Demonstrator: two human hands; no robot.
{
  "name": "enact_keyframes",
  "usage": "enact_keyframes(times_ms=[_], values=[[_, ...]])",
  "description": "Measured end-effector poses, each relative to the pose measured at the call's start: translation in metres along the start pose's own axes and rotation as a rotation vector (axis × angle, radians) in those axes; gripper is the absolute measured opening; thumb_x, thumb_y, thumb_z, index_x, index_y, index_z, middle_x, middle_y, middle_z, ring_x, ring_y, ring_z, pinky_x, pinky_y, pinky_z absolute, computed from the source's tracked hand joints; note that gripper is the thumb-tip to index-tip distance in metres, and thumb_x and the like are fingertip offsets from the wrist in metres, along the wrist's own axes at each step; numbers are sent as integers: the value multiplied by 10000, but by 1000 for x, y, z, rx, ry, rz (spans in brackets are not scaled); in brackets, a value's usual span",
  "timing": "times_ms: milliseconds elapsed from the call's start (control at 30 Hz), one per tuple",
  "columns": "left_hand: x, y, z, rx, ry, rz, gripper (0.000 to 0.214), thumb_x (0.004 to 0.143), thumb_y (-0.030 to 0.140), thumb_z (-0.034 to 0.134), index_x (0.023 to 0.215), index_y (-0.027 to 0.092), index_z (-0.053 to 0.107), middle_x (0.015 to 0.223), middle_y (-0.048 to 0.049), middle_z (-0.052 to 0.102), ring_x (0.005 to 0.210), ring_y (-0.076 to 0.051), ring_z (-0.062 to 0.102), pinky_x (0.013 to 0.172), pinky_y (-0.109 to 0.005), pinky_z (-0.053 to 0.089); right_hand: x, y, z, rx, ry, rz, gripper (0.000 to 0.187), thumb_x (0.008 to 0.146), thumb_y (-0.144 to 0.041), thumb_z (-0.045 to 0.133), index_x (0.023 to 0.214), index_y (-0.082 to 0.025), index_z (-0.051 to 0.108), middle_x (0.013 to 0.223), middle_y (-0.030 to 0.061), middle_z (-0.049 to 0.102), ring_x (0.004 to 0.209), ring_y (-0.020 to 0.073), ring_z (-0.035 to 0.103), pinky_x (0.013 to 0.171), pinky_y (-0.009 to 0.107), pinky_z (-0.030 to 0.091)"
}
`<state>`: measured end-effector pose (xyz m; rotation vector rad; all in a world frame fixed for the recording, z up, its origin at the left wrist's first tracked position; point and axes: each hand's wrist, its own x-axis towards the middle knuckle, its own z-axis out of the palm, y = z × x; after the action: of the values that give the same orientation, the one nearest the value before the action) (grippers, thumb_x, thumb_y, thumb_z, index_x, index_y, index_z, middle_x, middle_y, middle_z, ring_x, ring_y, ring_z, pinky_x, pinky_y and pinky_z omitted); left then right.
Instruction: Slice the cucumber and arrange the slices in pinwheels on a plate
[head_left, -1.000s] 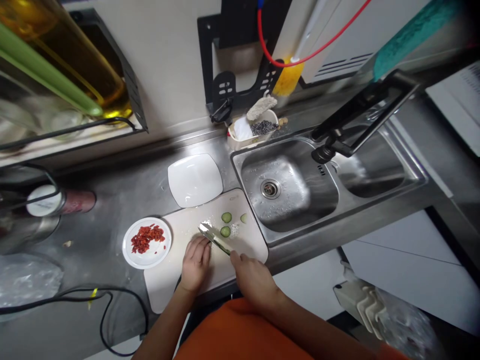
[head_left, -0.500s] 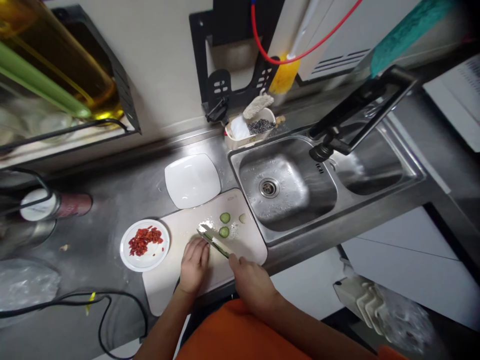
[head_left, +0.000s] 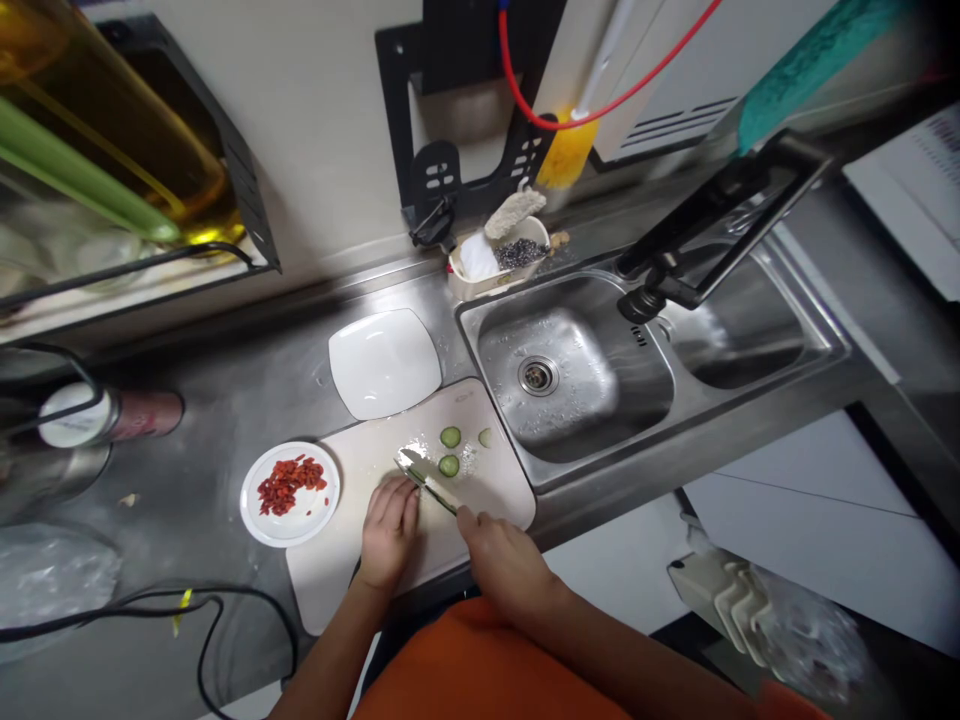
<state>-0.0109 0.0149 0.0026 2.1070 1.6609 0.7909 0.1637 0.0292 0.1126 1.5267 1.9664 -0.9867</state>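
A pale cutting board [head_left: 360, 560] lies on the steel counter. My right hand [head_left: 504, 562] grips a knife [head_left: 424, 477] whose blade slants up-left across the board. My left hand [head_left: 388, 532] rests on the board with fingers curled over a cucumber, which is almost hidden beneath them at the blade. Cut cucumber slices [head_left: 450, 437] lie just beyond the knife, with pale bits beside them.
A round white plate of chopped red chili [head_left: 289, 489] sits left of the board. A square white plate [head_left: 385, 362] lies behind it. The double sink [head_left: 577, 375] and black faucet [head_left: 712, 225] are to the right. A black cable [head_left: 202, 620] runs along the counter's front left.
The knife blade has shifted slightly against the cucumber under my left hand. The view has barely drifted; everything else is unchanged.
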Motion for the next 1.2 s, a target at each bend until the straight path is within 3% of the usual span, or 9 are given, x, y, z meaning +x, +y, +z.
enact_keyframes(times_ms=[433, 1200], values=[[1, 1, -1, -19, 2, -15, 172, 881, 188, 491, 993, 164, 619, 1004, -83, 660, 1022, -203, 587, 936, -406, 472, 8, -4, -3, 24, -22, -5, 341, 838, -17, 310, 1068, -157, 519, 865, 102, 660, 825, 221, 659, 642, 273, 485], [1, 0, -1, -56, -31, -33, 230, 893, 187, 463, 1059, 178, 622, 1024, -77, 671, 1012, -201, 600, 950, -418, 464, 42, -3, 28, -21, 136, -97, 342, 851, -47, 317, 1116, -125, 519, 822, 81, 645, 754, 194, 631, 625, 261, 452]])
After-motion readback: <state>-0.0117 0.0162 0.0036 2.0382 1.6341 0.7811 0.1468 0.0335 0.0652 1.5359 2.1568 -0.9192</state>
